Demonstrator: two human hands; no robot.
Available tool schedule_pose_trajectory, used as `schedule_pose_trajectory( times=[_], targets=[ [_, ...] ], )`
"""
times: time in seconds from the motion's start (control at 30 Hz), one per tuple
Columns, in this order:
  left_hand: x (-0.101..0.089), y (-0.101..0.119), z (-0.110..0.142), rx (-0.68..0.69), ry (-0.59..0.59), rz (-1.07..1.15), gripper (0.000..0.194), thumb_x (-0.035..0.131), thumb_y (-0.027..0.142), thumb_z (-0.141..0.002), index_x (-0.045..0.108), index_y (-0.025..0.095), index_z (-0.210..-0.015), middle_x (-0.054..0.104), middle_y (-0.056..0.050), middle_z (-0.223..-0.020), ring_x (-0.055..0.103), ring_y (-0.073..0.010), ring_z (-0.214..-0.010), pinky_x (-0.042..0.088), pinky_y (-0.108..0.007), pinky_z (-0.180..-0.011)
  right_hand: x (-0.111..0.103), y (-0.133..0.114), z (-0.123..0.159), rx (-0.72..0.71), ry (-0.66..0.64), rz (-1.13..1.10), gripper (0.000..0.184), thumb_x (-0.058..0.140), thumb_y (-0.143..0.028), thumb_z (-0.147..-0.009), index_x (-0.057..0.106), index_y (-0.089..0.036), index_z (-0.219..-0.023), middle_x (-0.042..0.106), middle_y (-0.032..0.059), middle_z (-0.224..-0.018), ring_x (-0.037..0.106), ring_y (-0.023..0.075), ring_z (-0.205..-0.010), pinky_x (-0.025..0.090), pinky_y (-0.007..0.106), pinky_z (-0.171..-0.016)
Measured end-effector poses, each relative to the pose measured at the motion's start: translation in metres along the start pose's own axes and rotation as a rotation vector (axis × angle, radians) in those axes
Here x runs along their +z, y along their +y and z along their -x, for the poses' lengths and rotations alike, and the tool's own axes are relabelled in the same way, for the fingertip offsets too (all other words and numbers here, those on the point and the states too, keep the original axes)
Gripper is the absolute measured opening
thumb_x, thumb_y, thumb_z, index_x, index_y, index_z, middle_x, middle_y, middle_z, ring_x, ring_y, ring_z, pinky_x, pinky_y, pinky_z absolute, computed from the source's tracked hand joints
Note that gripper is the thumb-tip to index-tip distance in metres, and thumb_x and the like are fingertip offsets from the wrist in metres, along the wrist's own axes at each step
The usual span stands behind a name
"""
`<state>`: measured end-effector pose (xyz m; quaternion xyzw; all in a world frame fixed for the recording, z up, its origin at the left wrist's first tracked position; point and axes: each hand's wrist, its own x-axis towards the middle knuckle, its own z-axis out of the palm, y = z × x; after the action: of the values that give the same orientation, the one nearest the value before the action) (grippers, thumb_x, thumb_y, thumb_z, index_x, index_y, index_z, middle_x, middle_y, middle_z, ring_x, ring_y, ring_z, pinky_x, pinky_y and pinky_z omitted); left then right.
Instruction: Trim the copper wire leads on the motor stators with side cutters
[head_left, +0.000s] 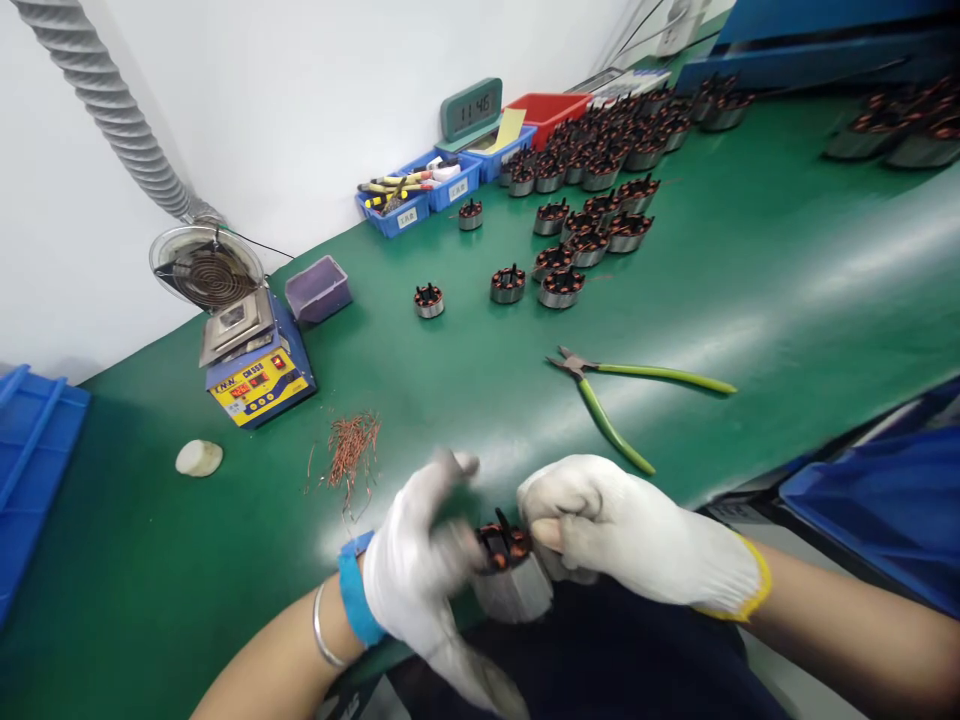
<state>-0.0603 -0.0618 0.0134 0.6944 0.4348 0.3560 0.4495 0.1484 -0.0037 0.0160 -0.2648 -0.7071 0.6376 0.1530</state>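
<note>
Both my hands wear white gloves and meet over the near table edge. Between them is a motor stator, a grey metal ring with copper windings and black posts. My left hand curls around its left side, fingers blurred by motion. My right hand is closed, thumb and fingers pinched at the stator's upper right rim. A pile of cut copper wire bits lies just beyond my left hand.
Green-handled cutters lie open on the green mat. Several wound stators stand at the back. A solder pot, a purple tray, blue tool bins, a clock and a blue crate line the left and back.
</note>
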Motion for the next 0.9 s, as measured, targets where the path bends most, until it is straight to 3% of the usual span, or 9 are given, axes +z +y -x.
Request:
schedule_pose_trajectory(
  times=[0.13, 0.27, 0.4, 0.5, 0.57, 0.6, 0.7, 0.8, 0.9],
  targets=[
    [0.005, -0.016, -0.007, 0.05, -0.01, -0.211, 0.092, 0.063, 0.024, -0.076, 0.009, 0.022, -0.15, 0.055, -0.016, -0.128, 0.059, -0.0292, -0.114, 0.049, -0.047, -0.097, -0.006, 0.007, -0.013, -0.228, 0.064, 0.674, 0.027, 0.044, -0.03, -0.083, 0.049, -0.018, -0.059, 0.056, 0.0036, -0.063, 0.048, 0.0143, -0.058, 0.031, 0.029, -0.057],
    [0.006, -0.031, -0.014, 0.123, -0.005, -0.603, 0.079, 0.058, 0.025, -0.081, 0.018, 0.016, -0.148, 0.061, -0.016, -0.113, 0.06, -0.0306, -0.102, 0.05, -0.049, -0.09, -0.012, 0.016, -0.021, -0.106, 0.051, 0.816, 0.025, 0.041, -0.029, -0.085, 0.056, -0.019, -0.069, 0.063, 0.0045, -0.072, 0.053, 0.0161, -0.064, 0.035, 0.028, -0.06],
    [0.002, -0.028, -0.014, 0.018, 0.022, -0.747, 0.081, 0.063, 0.028, -0.074, 0.026, 0.016, -0.145, 0.059, -0.013, -0.107, 0.058, -0.0296, -0.095, 0.05, -0.046, -0.084, -0.036, 0.014, -0.005, 0.068, 0.078, 0.782, 0.032, 0.037, -0.037, -0.088, 0.056, -0.021, -0.068, 0.062, 0.0043, -0.069, 0.056, 0.018, -0.065, 0.04, 0.03, -0.061],
    [-0.001, -0.02, -0.014, -0.09, 0.096, -0.757, 0.073, 0.068, 0.03, -0.068, 0.041, 0.016, -0.134, 0.058, -0.013, -0.109, 0.056, -0.0308, -0.098, 0.049, -0.048, -0.086, -0.066, 0.019, 0.018, 0.16, 0.401, 0.857, 0.039, 0.033, -0.046, -0.088, 0.062, -0.021, -0.085, 0.068, 0.0111, -0.092, 0.062, 0.025, -0.084, 0.048, 0.036, -0.073],
    [-0.001, -0.015, -0.016, -0.129, 0.153, -0.709, 0.057, 0.071, 0.031, -0.065, 0.054, 0.016, -0.117, 0.059, -0.012, -0.109, 0.057, -0.0302, -0.097, 0.049, -0.047, -0.088, -0.085, 0.03, 0.031, 0.219, 0.667, 1.042, 0.055, 0.042, -0.054, -0.079, 0.059, -0.016, -0.114, 0.056, 0.02, -0.126, 0.054, 0.0351, -0.114, 0.047, 0.044, -0.088],
    [-0.001, -0.014, -0.017, -0.136, 0.176, -0.685, 0.045, 0.071, 0.031, -0.066, 0.058, 0.017, -0.107, 0.06, -0.011, -0.107, 0.058, -0.0289, -0.096, 0.049, -0.046, -0.087, -0.092, 0.038, 0.036, 0.275, 0.732, 1.153, 0.07, 0.047, -0.058, -0.072, 0.052, -0.012, -0.125, 0.047, 0.0242, -0.136, 0.047, 0.0403, -0.122, 0.044, 0.049, -0.092],
    [0.001, -0.015, -0.02, -0.112, 0.209, -0.658, 0.008, 0.059, 0.018, -0.076, 0.059, 0.019, -0.084, 0.064, -0.007, -0.095, 0.06, -0.0235, -0.089, 0.049, -0.04, -0.084, -0.101, 0.06, 0.045, 0.44, 0.669, 1.37, 0.093, 0.05, -0.066, -0.062, 0.044, -0.006, -0.134, 0.041, 0.0296, -0.139, 0.04, 0.0467, -0.125, 0.04, 0.057, -0.095],
    [0.002, -0.018, -0.021, -0.094, 0.201, -0.66, 0.011, 0.05, 0.012, -0.083, 0.057, 0.02, -0.079, 0.066, -0.006, -0.091, 0.059, -0.0208, -0.088, 0.048, -0.036, -0.082, -0.1, 0.068, 0.047, 0.449, 0.55, 1.363, 0.09, 0.053, -0.065, -0.063, 0.043, -0.011, -0.135, 0.045, 0.0239, -0.137, 0.044, 0.0417, -0.122, 0.043, 0.05, -0.094],
    [0.001, -0.019, -0.02, -0.11, 0.195, -0.686, 0.013, 0.048, 0.014, -0.085, 0.056, 0.02, -0.078, 0.063, -0.004, -0.083, 0.057, -0.0193, -0.081, 0.047, -0.034, -0.077, -0.096, 0.057, 0.043, 0.506, 0.533, 1.348, 0.078, 0.053, -0.056, -0.071, 0.039, -0.022, -0.139, 0.055, 0.0179, -0.125, 0.056, 0.0382, -0.105, 0.047, 0.05, -0.08]
  ],
)
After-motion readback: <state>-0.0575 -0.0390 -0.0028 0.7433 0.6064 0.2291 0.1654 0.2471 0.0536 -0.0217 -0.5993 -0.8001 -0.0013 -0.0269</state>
